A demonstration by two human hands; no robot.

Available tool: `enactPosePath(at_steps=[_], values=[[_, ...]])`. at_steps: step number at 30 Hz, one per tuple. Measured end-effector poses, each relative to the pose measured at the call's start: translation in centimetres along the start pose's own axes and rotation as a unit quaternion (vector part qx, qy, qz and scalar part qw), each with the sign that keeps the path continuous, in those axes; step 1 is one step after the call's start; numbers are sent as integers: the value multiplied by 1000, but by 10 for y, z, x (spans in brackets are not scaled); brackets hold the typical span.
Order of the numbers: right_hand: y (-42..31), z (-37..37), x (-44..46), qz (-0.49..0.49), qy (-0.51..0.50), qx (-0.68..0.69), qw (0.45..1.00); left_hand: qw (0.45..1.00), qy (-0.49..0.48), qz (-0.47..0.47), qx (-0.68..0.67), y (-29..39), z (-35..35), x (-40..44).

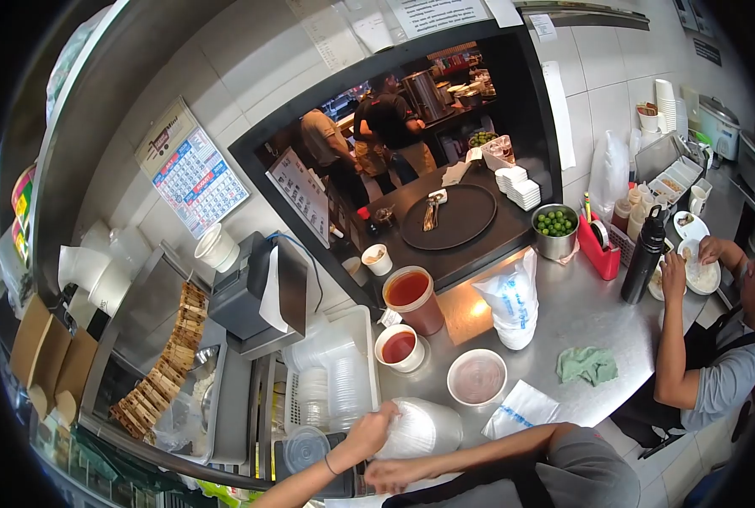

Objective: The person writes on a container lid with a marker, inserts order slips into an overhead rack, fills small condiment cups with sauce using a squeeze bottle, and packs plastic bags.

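At the bottom of the head view, my left hand, with a dark band on its wrist, has its fingers closed on the near end of a white ribbed stack that looks like nested disposable bowls. Just below it, my right hand is smeared by motion, so its fingers are hard to read. A clear round lid lies left of my hands. Beyond the stack stand a lidded white bowl, a white tub of red liquid and a folded white packet with blue print.
A basket of clear containers stands at left, near a receipt printer. A tall red-filled container, plastic bag, pot of limes and green cloth line the counter. A co-worker's hands handle plates at right.
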State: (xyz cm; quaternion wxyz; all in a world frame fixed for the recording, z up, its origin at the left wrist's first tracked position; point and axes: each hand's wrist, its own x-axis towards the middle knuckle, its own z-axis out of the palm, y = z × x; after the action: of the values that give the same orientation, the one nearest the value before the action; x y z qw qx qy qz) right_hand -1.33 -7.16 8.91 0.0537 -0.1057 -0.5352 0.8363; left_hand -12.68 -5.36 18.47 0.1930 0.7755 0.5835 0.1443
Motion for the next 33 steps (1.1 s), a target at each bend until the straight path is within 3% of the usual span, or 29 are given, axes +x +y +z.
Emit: enactPosePath(at_steps=[1, 2, 3, 4, 5, 7, 8, 10, 11, 12, 14, 15, 19, 21, 22, 24, 25, 27, 28, 29, 30, 31, 32, 33], values=[[-16, -6, -9, -45, -162, -101, 981, 987, -47, -24, 152, 18, -6, 2], [-36, -13, -18, -88, -318, -198, 923, 948, -93, -47, 299, 28, -9, 4], [-63, -19, -23, -45, -322, -155, 933, 916, -118, -44, 381, 32, -6, 5], [-87, -30, -24, -163, -301, -112, 933, 896, -113, 3, 429, 30, -3, 6], [-94, -47, -11, -180, -181, -136, 957, 875, -103, 46, 471, 29, 2, 8], [-137, -53, 1, -371, 21, -266, 890, 847, -79, 116, 512, 23, 6, 13], [-135, -58, 13, -371, 21, -265, 890, 839, -69, 141, 521, 20, 6, 15], [-131, -79, 45, -363, 99, -539, 754, 830, -56, 182, 525, 15, 5, 17], [-137, -84, 59, -199, -31, -505, 839, 827, -52, 195, 525, 13, 4, 19], [-143, -81, 61, -204, -28, -506, 838, 825, -46, 211, 522, 11, 2, 21], [-152, -74, 63, 3, -201, -371, 907, 818, -22, 247, 519, 9, 0, 21], [-142, -75, 72, 1, -205, -317, 926, 815, 2, 278, 508, 8, -1, 21], [-128, -93, 96, 41, -268, -237, 933, 840, -26, 261, 475, 13, -6, 18], [-131, -106, 86, -48, -261, -179, 947, 826, 7, 318, 465, 14, -14, 17], [-137, -110, 76, -46, -260, -180, 947, 827, 10, 318, 464, 13, -15, 15], [-146, -120, 58, -41, -175, -118, 977, 837, 122, 314, 432, 11, -12, 8], [-146, -126, 53, -54, -137, -135, 980, 836, 124, 316, 431, 7, -7, 5], [-142, -130, 36, -80, -88, -145, 982, 921, 218, 169, 274, -4, 7, -3], [-139, -132, 29, -106, -42, -154, 981, 921, 220, 170, 272, -8, 14, -5], [-133, -136, 27, -131, -22, -161, 978, 951, 273, 86, 117, -12, 23, -5], [-126, -136, 22, -129, -20, -165, 978, 948, 316, -1, -44, -16, 32, -5], [-118, -137, 18, -205, -13, -179, 962, 917, 354, -38, -180, -20, 43, -2], [-111, -136, 16, -280, -7, -192, 941, 916, 356, -36, -183, -27, 50, 0], [-107, -131, 12, -352, 5, -263, 898, 881, 375, -42, -284, -30, 55, 2]])
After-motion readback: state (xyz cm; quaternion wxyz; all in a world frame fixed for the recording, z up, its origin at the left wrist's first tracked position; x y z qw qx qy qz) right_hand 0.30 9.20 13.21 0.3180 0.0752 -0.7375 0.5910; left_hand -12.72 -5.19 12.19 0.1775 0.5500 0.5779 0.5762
